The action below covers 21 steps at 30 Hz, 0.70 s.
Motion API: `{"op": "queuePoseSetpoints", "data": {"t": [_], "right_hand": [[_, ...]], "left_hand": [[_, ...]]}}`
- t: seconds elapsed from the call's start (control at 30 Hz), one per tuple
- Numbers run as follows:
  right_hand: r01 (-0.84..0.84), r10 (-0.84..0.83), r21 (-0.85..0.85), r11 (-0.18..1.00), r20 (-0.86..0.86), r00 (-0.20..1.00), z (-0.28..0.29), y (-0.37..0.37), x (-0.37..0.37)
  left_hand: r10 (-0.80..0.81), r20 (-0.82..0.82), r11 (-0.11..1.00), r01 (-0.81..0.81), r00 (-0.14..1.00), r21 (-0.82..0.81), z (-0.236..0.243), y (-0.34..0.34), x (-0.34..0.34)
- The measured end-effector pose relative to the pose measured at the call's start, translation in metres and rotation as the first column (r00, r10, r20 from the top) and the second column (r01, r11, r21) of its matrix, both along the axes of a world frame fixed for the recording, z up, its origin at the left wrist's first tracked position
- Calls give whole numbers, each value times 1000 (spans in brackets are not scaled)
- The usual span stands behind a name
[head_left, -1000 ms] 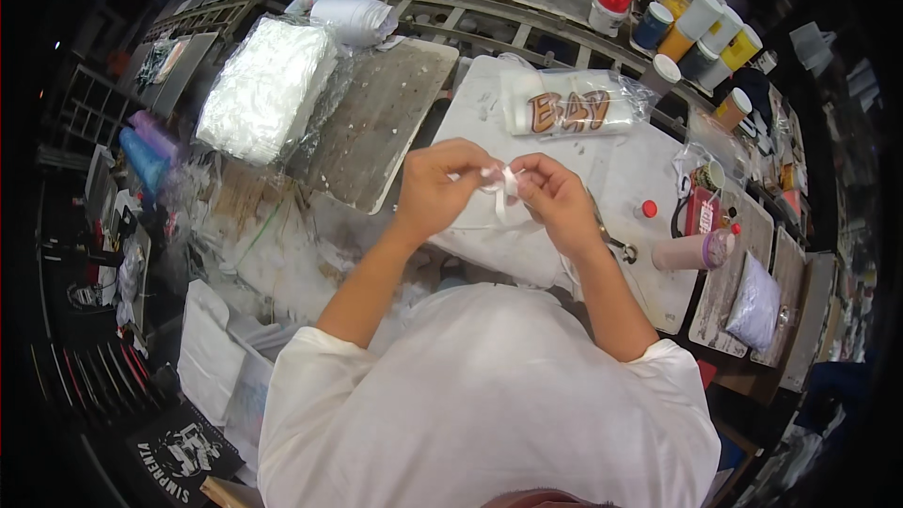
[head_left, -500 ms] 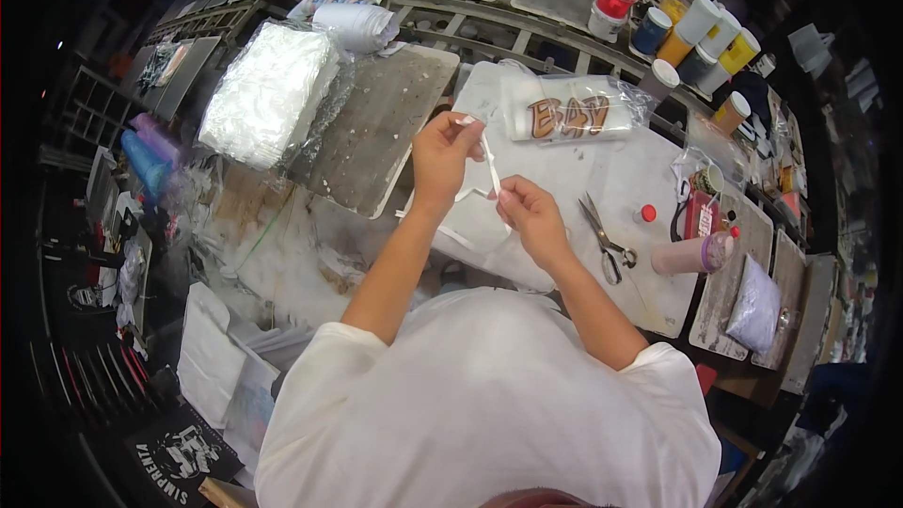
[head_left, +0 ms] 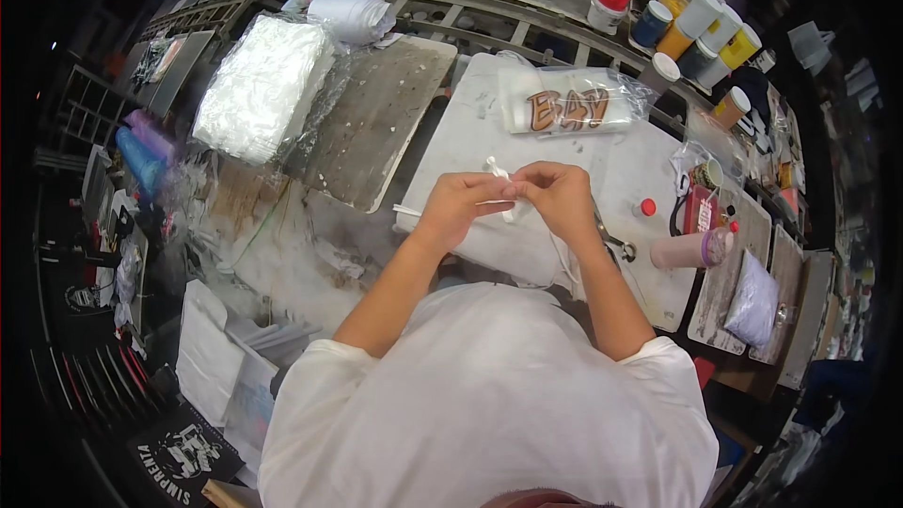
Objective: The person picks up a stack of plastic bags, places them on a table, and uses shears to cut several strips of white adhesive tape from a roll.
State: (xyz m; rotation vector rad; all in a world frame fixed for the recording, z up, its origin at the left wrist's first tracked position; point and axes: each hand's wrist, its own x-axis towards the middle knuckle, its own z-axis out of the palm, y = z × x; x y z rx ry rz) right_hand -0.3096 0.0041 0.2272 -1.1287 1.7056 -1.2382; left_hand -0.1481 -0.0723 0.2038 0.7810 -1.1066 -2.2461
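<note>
My left hand (head_left: 458, 208) and my right hand (head_left: 562, 198) meet over the white table board (head_left: 451, 152), fingertips pinched together. Between them is a narrow white strip (head_left: 495, 167) of soft material, a bunched end poking up above the fingers and another part showing below. The fingers hide its middle, so I cannot tell whether it is knotted. Thin white cord hangs by my right wrist. Beyond my hands lies a clear plastic package (head_left: 576, 102) with white contents and brown lettering. Scissors (head_left: 621, 248) rest beside my right forearm, which partly covers them.
At the right stand a pinkish bottle (head_left: 679, 250) and a red cap (head_left: 645, 208). Farther back are several paint tubs (head_left: 651, 24). A plastic-wrapped white stack (head_left: 263, 85) lies at the left on a worn grey board (head_left: 381, 118). A white plastic packet (head_left: 752, 304) sits far right.
Both hands have come nearer to me and closed together; the strip, stretched between them before, is now gathered at the fingertips. My right forearm has moved over part of the scissors.
</note>
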Motion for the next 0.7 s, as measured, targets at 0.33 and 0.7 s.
{"op": "queuePoseSetpoints", "data": {"t": [0.33, 0.7], "right_hand": [[-95, 60, -140, 986, -237, 970, 14, -1, -3], [225, 202, -392, 892, 792, 577, 7, -11, -9]], "left_hand": [[101, 94, 928, -60, 990, -368, 7, -18, 5], [102, -408, 986, -38, 907, 162, 20, -20, 1]]}}
